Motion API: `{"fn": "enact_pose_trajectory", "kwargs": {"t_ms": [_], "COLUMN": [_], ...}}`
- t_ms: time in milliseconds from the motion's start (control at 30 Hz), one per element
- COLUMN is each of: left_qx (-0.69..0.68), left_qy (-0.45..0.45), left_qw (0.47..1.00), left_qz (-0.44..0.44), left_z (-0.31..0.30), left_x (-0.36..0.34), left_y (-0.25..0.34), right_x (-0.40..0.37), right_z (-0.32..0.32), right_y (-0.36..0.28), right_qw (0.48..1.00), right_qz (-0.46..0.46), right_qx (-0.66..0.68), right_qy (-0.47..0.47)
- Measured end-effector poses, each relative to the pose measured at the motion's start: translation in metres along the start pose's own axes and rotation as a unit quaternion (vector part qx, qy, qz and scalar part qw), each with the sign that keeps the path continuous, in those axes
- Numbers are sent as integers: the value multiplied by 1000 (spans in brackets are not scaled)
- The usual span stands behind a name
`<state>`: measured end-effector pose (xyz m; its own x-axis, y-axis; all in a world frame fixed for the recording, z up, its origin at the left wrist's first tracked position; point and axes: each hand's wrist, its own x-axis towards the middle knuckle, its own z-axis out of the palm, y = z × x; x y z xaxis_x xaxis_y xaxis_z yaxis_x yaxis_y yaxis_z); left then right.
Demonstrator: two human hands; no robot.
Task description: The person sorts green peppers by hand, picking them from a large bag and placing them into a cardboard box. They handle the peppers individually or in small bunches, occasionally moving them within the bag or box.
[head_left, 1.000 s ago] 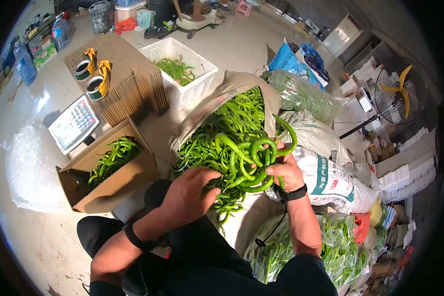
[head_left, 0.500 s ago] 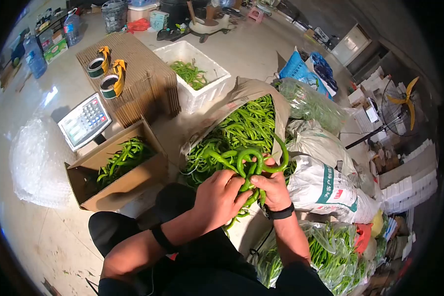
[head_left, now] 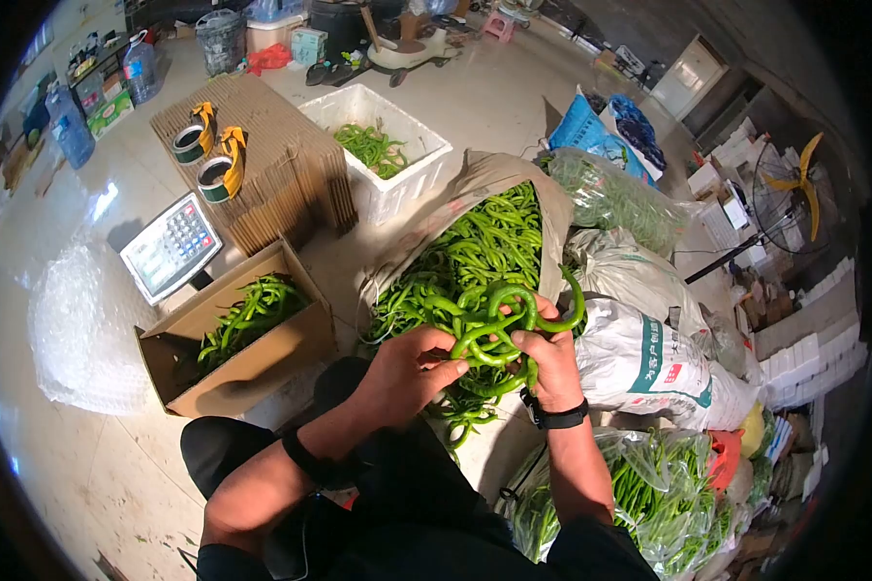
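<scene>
Several curled green peppers (head_left: pixel 499 324) are bunched in my right hand (head_left: pixel 552 363), its thumb pressed over them and one long pepper sticking out to the right. My left hand (head_left: pixel 412 373) is beside the bunch, thumb and index finger close together at the end of a curled pepper. Behind both hands an open woven sack (head_left: pixel 552 208) holds a heap of green peppers (head_left: pixel 489 237). On the left, a cardboard box (head_left: pixel 262 373) has green peppers (head_left: pixel 252 310) inside, and a digital scale (head_left: pixel 171 247) stands at its far side.
Stacked flat cardboard (head_left: pixel 271 145) carries two tape dispensers (head_left: pixel 221 174). Beyond is a white foam box (head_left: pixel 397 198) with some peppers. Full white sacks (head_left: pixel 639 358) and a clear bag of peppers (head_left: pixel 659 504) lie to the right. Bubble wrap (head_left: pixel 87 329) lies left; a fan (head_left: pixel 794 189) stands far right.
My left hand has moved left, away from the middle of the bunch. My right hand has shifted slightly right with the peppers, which now spread in wider loops.
</scene>
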<state>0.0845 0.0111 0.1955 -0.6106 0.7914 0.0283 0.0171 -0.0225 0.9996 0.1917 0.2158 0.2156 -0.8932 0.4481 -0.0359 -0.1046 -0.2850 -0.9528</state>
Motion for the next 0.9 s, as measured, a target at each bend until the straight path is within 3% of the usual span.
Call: {"fn": "enact_pose_trajectory", "kwargs": {"t_ms": [167,233,333,467,667,833,900], "left_qx": [-101,-273,-227,-228,-278,-333,-375], "left_qy": [-18,-25,-12,13,25,100,79], "left_qw": [994,961,974,972,956,935,921], "left_qz": [-29,-22,-20,-63,-85,-76,-66], "left_z": [-6,-9,-17,-22,-18,-7,-7], "left_x": [2,3,5,6,11,29,34], "left_y": [-21,-27,-22,-16,-20,-41,-33], "right_x": [1,1,-1,-4,-9,-6,-3], "right_z": [-11,-17,-27,-34,-41,-35,-30], "right_y": [-8,-8,-8,-11,-13,-6,-2], "right_qw": [999,998,991,986,981,984,986], "right_qz": [-12,-18,-11,-24,-21,2,13], "right_qx": [22,30,96,142,182,170,158], "right_qy": [35,48,94,82,57,57,53]}}
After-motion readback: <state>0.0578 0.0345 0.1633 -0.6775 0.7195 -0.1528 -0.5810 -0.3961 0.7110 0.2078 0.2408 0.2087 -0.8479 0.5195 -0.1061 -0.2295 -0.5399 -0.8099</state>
